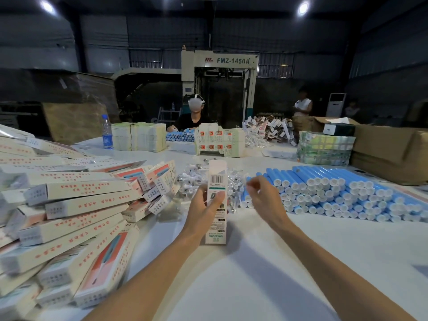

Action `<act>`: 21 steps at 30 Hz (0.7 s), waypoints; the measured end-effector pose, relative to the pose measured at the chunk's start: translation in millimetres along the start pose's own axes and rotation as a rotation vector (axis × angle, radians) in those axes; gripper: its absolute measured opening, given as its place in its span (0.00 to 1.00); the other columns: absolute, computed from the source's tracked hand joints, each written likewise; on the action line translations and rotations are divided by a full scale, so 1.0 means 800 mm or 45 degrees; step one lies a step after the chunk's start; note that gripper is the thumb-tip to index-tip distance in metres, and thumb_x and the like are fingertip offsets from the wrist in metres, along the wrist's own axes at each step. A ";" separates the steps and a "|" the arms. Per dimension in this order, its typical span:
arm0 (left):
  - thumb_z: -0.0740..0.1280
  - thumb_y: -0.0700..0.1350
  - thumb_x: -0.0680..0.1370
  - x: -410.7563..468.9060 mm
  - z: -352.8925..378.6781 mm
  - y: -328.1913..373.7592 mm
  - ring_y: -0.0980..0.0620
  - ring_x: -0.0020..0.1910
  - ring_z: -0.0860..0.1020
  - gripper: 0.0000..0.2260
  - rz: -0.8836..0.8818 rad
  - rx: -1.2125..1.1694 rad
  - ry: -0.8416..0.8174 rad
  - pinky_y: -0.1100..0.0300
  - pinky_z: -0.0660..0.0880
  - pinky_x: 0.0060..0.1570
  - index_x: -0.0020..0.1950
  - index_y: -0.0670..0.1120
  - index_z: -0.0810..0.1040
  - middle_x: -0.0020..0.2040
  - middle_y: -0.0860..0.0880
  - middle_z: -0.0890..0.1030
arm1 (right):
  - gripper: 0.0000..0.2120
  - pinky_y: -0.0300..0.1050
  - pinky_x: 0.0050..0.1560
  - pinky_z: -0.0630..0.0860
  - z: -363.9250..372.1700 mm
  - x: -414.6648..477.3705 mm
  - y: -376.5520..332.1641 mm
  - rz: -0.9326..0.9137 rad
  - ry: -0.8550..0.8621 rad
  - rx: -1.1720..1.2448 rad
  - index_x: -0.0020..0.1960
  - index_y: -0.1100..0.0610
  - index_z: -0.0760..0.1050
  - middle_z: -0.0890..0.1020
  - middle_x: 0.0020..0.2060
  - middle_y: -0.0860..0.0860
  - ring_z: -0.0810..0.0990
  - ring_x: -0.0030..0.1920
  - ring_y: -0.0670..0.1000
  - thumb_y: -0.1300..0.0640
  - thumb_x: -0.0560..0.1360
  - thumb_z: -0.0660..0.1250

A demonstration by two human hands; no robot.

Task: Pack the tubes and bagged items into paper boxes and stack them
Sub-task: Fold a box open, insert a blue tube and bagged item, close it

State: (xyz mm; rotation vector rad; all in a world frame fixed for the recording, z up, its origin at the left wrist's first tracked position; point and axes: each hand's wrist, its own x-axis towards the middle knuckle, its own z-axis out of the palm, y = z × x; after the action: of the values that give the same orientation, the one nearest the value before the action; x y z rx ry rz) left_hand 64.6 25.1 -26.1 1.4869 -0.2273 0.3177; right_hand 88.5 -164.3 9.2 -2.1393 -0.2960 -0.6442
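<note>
White paper box [217,181] is upright over the counter [231,274], gripped round its middle by the left hand [206,209]. The right hand [261,195], just at its 3 o'clock, has curled, blurred fingers; whether they pinch anything I cannot tell. Blue tubes [335,193] lie piled at 3 o'clock, bagged items [192,179] at 12, packed boxes [69,216] at 9.
</note>
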 end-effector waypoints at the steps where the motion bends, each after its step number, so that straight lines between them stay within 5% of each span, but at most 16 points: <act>1: 0.72 0.51 0.83 -0.002 0.002 0.001 0.45 0.51 0.88 0.13 0.012 -0.007 -0.037 0.48 0.86 0.52 0.66 0.52 0.77 0.54 0.51 0.88 | 0.02 0.32 0.46 0.77 -0.015 0.006 -0.015 0.012 0.047 0.185 0.55 0.58 0.75 0.80 0.47 0.46 0.80 0.47 0.44 0.63 0.84 0.66; 4: 0.73 0.55 0.82 -0.007 0.006 0.002 0.43 0.49 0.89 0.17 0.019 -0.018 -0.132 0.45 0.85 0.54 0.67 0.52 0.77 0.54 0.49 0.88 | 0.09 0.41 0.46 0.81 -0.052 0.018 -0.063 -0.151 0.138 0.528 0.61 0.59 0.71 0.81 0.49 0.49 0.83 0.45 0.48 0.61 0.83 0.68; 9: 0.74 0.56 0.80 -0.011 0.010 0.002 0.40 0.49 0.88 0.17 0.057 -0.026 -0.204 0.38 0.85 0.55 0.66 0.51 0.77 0.54 0.48 0.88 | 0.27 0.43 0.50 0.84 -0.068 0.026 -0.112 -0.439 0.110 0.398 0.72 0.48 0.65 0.82 0.44 0.50 0.85 0.45 0.47 0.65 0.80 0.71; 15: 0.74 0.56 0.80 -0.015 0.015 0.005 0.39 0.48 0.88 0.18 0.065 -0.029 -0.225 0.37 0.84 0.55 0.65 0.49 0.76 0.53 0.46 0.88 | 0.21 0.38 0.47 0.79 -0.045 0.025 -0.100 -0.484 -0.017 0.012 0.67 0.49 0.72 0.81 0.42 0.46 0.80 0.45 0.44 0.65 0.78 0.71; 21: 0.73 0.57 0.80 -0.015 0.014 0.003 0.40 0.50 0.88 0.20 0.054 -0.033 -0.242 0.37 0.83 0.58 0.67 0.50 0.75 0.53 0.44 0.88 | 0.14 0.47 0.50 0.75 -0.043 0.028 -0.088 -0.501 -0.170 -0.232 0.61 0.45 0.74 0.79 0.44 0.40 0.75 0.49 0.45 0.58 0.79 0.71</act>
State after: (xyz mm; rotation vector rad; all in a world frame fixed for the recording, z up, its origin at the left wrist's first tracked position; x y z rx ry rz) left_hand 53.0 13.2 -27.5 1.4884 -0.4142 0.2064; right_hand 65.7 -149.9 85.9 -2.3239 -0.7706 -0.7740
